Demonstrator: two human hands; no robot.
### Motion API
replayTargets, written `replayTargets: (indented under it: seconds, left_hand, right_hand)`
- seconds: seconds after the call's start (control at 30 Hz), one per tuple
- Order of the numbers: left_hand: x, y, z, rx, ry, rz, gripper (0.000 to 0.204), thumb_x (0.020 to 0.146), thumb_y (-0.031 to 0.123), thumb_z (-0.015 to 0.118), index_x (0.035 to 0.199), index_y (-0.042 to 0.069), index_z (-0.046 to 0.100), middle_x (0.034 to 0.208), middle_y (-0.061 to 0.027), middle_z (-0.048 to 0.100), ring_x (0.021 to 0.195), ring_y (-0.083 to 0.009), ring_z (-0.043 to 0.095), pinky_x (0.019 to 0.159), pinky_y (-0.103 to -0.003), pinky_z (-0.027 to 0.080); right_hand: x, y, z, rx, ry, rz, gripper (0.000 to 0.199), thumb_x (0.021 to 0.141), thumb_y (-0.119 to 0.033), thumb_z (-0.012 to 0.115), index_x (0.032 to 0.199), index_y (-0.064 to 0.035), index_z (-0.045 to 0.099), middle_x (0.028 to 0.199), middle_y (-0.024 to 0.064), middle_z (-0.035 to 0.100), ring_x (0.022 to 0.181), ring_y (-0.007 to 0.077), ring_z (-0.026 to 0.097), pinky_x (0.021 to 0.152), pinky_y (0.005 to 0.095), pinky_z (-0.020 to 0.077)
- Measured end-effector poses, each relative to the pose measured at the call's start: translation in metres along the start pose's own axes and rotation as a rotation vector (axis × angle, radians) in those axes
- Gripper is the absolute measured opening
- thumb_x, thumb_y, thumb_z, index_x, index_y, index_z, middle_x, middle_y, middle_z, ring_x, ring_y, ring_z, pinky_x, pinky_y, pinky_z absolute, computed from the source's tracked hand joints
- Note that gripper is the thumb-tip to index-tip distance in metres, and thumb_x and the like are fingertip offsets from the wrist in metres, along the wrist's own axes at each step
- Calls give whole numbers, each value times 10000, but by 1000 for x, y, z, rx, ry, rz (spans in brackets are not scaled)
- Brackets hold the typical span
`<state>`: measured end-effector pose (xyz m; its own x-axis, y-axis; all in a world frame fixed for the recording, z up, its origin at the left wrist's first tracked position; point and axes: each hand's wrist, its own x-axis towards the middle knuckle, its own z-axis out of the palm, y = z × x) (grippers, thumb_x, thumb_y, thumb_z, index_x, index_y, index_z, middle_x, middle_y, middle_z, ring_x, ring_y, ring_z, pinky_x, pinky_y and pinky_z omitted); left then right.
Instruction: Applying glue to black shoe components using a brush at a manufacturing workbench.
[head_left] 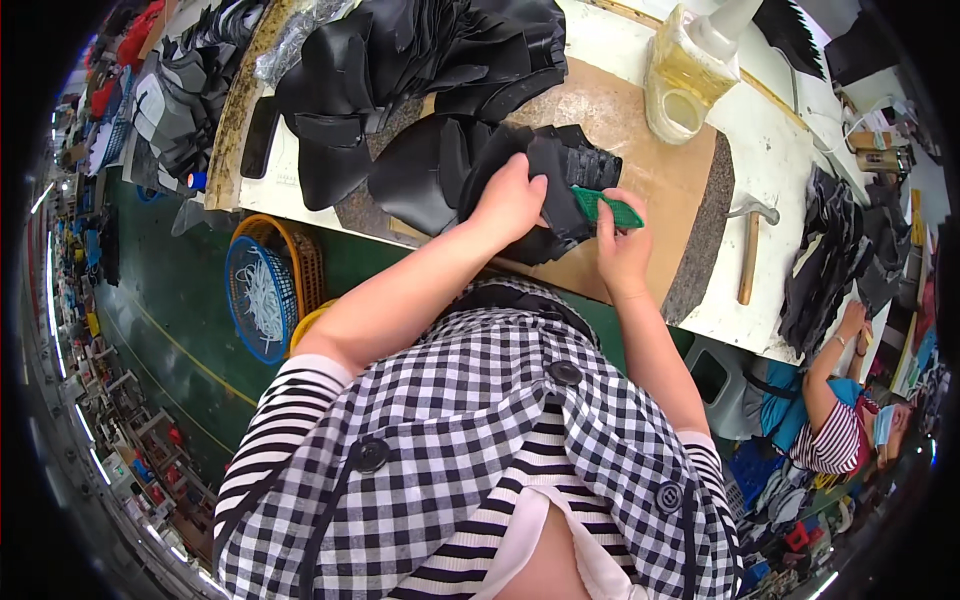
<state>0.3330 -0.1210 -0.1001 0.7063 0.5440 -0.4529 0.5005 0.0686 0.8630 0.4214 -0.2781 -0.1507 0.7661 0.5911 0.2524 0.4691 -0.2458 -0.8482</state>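
Pad (624,213), its long axis slanting from far left to a tapered near-right end, green and textured, sat pinched in the right hand (626,245) beside black pieces (425,170); the left hand (508,203) curled on those, grip impossible to tell

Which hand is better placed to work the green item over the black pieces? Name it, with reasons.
Likely the right hand: it holds the green item right by the black pieces, while the left hand lies on them, seemingly steadying them.
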Motion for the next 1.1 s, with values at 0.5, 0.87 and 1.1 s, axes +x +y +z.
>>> replayTargets:
  seconds: [0.5, 0.87, 1.1]
  left_hand:
    - [24, -32, 14, 206, -152, 6, 222, 921, 63, 480, 984, -121, 373, 815, -277, 579, 606, -348, 651, 490, -380, 551]
    - [19, -30, 13, 192, -164, 24, 210, 926, 71, 475, 960, -101, 360, 764, -268, 584, 572, -343, 645, 469, -383, 530]
    - [14, -40, 11, 233, -181, 39, 346, 864, 89, 561, 1040, -108, 338, 785, -290, 591, 683, -400, 637, 619, -421, 526]
  right_hand:
    - [47, -10, 18, -111, -54, -253, 166, 833, -28, 599, 982, -103, 596, 895, 116, 594, 827, 330, 599, 690, 373, 487]
    - [61, -10, 20, -237, -75, -234, 174, 820, -63, 594, 984, -117, 578, 926, 116, 600, 828, 337, 608, 671, 412, 492]
    - [0, -10, -24, -117, -245, -332, 195, 780, 3, 619, 951, -89, 617, 881, 100, 617, 787, 292, 608, 677, 348, 502]
